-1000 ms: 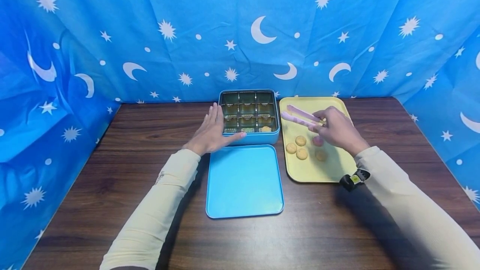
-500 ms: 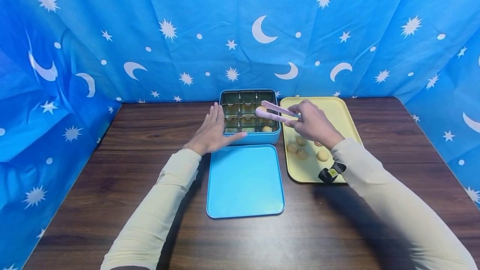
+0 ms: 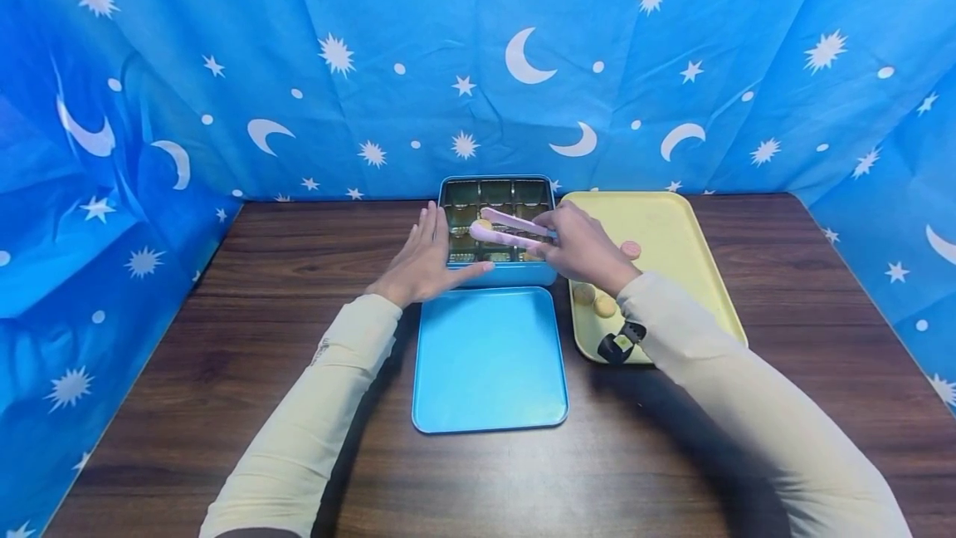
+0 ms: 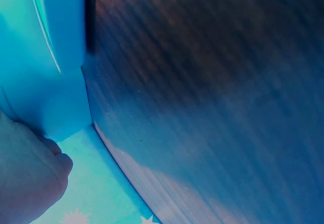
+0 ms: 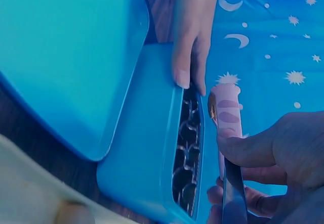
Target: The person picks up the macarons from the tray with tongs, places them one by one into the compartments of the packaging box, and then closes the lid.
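My right hand [image 3: 586,247] grips pink tongs [image 3: 515,231] over the blue tin [image 3: 500,274], and their tips hold a round golden cookie [image 3: 484,225]. In the right wrist view that cookie [image 5: 211,106] shows edge-on between the tongs' tips. Straight fingers of my left hand [image 3: 418,260] rest along the tin's left side, the thumb along its front rim. Clear dividers split the tin into several compartments. Part of a cookie in the front right compartment shows beneath the right hand. The left wrist view catches only part of the left hand [image 4: 33,173] beside the tin.
A yellow tray [image 3: 672,222] lies right of the tin, bearing a pink cookie [image 3: 631,250] and golden cookies [image 3: 605,305]; the right forearm hides part of it. The blue lid [image 3: 489,364] lies directly in front of the tin. A star-patterned curtain [image 3: 418,90] hangs behind.
My right hand has carried the tongs leftward from over the tray to above the tin's middle, a golden cookie in their tips. The left hand stays in place.
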A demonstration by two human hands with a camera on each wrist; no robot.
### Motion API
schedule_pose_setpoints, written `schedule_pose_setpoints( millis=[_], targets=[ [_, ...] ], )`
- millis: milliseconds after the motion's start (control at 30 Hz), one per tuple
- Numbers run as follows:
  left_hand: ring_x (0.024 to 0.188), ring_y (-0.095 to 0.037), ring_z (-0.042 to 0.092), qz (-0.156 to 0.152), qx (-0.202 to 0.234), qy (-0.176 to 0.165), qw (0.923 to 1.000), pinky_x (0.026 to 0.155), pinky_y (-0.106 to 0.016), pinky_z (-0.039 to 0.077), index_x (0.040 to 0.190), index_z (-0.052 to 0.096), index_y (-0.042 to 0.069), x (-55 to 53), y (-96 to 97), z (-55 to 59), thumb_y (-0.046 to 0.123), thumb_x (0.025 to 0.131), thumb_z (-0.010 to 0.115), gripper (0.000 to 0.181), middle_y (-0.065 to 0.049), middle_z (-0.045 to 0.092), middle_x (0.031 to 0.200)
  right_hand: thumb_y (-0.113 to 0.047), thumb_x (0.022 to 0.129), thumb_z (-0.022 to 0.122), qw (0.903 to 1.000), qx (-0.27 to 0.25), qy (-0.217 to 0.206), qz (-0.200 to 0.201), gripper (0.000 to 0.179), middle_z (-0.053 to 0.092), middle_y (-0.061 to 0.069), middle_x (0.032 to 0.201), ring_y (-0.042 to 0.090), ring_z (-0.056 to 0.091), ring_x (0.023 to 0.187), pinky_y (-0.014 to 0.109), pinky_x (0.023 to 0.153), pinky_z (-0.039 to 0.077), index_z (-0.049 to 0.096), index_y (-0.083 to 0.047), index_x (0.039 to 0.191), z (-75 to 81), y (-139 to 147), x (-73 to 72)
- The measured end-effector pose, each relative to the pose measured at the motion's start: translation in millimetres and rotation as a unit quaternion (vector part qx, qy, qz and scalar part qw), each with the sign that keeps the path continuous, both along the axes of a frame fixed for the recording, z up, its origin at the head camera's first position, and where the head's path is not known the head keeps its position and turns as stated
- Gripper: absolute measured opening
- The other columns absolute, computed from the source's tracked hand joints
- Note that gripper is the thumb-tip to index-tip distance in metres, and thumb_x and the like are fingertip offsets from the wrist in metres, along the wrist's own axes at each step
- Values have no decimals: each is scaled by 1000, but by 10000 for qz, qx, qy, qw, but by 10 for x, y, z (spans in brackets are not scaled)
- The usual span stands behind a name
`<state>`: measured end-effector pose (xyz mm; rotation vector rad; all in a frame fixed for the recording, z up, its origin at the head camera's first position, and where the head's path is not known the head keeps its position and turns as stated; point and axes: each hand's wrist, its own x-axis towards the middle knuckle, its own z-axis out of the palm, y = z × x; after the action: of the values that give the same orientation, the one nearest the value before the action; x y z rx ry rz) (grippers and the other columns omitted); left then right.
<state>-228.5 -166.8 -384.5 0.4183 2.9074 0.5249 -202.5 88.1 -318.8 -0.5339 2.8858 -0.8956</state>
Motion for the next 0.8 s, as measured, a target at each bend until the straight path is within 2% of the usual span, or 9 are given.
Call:
schedule_pose_setpoints(
  millis=[300, 400, 800],
  targets=[
    [153, -32, -16, 16, -7, -2, 10000, 123, -54, 3, 159, -12, 0, 15, 7, 13, 87, 84, 45, 128, -16, -20, 166, -14, 94, 74, 9999, 89, -42, 36, 39, 61, 17, 111, 28, 54, 98, 43, 85, 49, 67, 6, 126, -32, -144, -13],
    [153, -32, -15, 8, 20, 44, 10000, 123, -53, 4, 159, -10, -1, 21, 13, 22, 86, 84, 46, 127, -18, -16, 167, -14, 94, 74, 9999, 116, -81, -8, 38, 61, 16, 114, 28, 54, 99, 43, 86, 50, 68, 6, 126, -33, -167, -6],
    [154, -32, -13, -5, -27, 57, 10000, 123, -51, 2, 159, -10, 0, 27, 10, 17, 87, 84, 44, 128, -18, -16, 167, -13, 93, 75, 9998, 169, 33, 51, 37, 60, 14, 112, 26, 54, 97, 41, 85, 50, 69, 3, 126, -51, -233, 4]
  ],
)
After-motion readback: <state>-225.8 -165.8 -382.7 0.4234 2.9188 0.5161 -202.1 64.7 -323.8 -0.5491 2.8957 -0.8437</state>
